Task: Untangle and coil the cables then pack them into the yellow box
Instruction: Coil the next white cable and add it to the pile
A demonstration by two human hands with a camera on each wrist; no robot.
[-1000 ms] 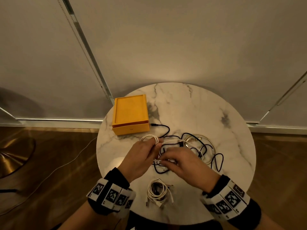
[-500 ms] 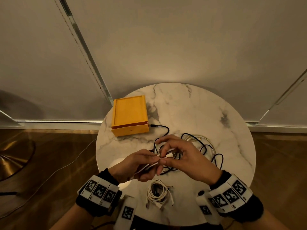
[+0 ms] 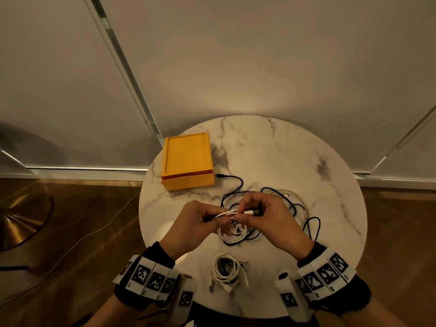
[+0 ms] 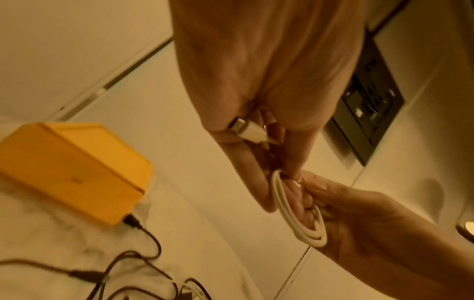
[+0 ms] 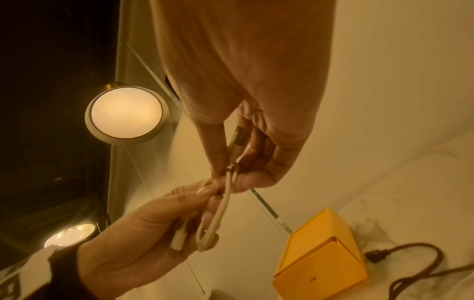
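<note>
The closed yellow box (image 3: 188,161) sits at the table's far left. Above the table's middle, my left hand (image 3: 224,218) and right hand (image 3: 238,213) pinch a white cable (image 3: 226,212) together. Its loops hang below them. In the right wrist view the right hand (image 5: 231,176) holds one plug (image 5: 238,138). The left hand (image 5: 205,188) keeps a loop and the other plug (image 5: 177,243). A tangle of black cable (image 3: 311,223) and pale cable lies behind and to the right of the hands. One coiled white cable (image 3: 226,271) rests near the front edge.
The round marble table (image 3: 283,149) stands against a pale wall. A black plug (image 3: 220,175) lies beside the box's front right corner. On the wooden floor to the left are a brass lamp base (image 3: 18,227) and a thin cord (image 3: 94,234).
Both hands have lifted the white cable off the tangle and drawn it toward me. The left hand has turned knuckles up, and loops now hang under the hands.
</note>
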